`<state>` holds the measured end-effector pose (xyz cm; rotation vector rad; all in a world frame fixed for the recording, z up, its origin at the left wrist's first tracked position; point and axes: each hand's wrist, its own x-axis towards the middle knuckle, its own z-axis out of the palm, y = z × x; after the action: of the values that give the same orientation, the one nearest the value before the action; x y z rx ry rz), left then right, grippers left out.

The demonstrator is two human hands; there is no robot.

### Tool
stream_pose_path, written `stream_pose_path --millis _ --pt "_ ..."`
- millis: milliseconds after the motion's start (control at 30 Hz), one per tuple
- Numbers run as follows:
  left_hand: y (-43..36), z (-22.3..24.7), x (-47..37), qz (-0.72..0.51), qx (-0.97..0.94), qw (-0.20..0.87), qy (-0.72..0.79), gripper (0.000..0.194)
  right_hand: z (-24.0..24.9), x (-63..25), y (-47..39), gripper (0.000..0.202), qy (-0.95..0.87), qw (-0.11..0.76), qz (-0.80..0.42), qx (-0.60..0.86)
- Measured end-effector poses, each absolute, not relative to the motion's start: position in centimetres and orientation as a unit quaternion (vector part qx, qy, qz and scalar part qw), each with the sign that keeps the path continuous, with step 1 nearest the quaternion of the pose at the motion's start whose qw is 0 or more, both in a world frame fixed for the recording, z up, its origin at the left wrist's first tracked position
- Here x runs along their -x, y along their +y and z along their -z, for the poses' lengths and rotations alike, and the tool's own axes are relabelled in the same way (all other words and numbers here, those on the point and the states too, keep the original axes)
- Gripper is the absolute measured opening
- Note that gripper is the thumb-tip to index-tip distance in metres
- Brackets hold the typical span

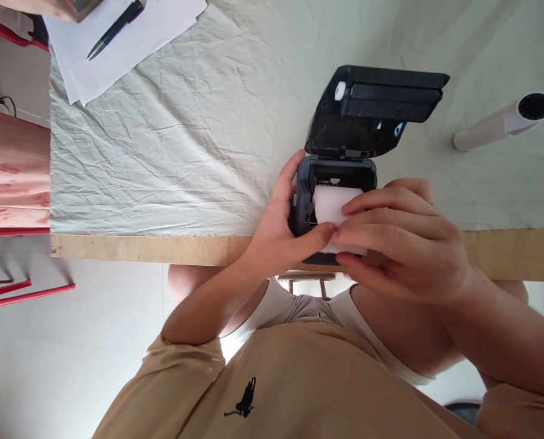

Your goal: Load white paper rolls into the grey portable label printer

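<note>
A small black label printer (302,195) sits at the table's front edge with its lid (382,91) tipped up and back. Inside its bay is a white paper roll (333,204), with a loose end hanging over the front. My left hand (283,228) grips the printer's left side, its thumb resting on the paper. With fingers bent, my right hand (404,244) pinches the roll's right side and its paper end. Those fingers partly hide the roll and the printer's right half.
A black pen (114,30) lies on white paper sheets (162,36) at the back left. To the right is a white cylinder (491,125) with a dark round end. Wrinkled pale cloth (185,158) covers the table up to its bare wooden edge (153,249).
</note>
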<state>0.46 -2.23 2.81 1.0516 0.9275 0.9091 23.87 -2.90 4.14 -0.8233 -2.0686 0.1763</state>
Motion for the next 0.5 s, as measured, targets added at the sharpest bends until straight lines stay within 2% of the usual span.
stream_pose_path --millis 100,167,233,300,400,500 --pt "-2.2 -2.9 -0.6 -0.398 -0.450 0.672 0.432 0.108 -4.5 -25.3 -2.5 0.010 -0.786 0.480 -0.074 0.383" --pt "-2.3 -3.0 -0.5 -0.399 -0.445 0.681 0.424 0.113 -4.7 -26.0 -2.3 0.033 -0.732 0.502 -0.080 0.453" --pt "-2.4 -3.1 -0.4 -0.398 -0.445 0.689 0.411 0.120 -4.7 -26.4 -2.1 0.059 -0.707 0.483 -0.143 0.496" --pt "-2.4 -3.2 -0.3 -0.392 -0.441 0.690 0.419 0.127 -4.5 -26.4 -2.0 0.071 -0.713 0.453 -0.221 0.488" --pt "-2.4 -3.3 -0.3 -0.378 -0.435 0.685 0.446 0.135 -4.2 -26.1 -1.9 0.076 -0.717 0.455 -0.268 0.454" --pt "-2.3 -3.1 -0.1 -0.370 -0.448 0.679 0.449 0.133 -4.0 -25.7 -1.7 0.068 -0.714 0.476 -0.239 0.454"
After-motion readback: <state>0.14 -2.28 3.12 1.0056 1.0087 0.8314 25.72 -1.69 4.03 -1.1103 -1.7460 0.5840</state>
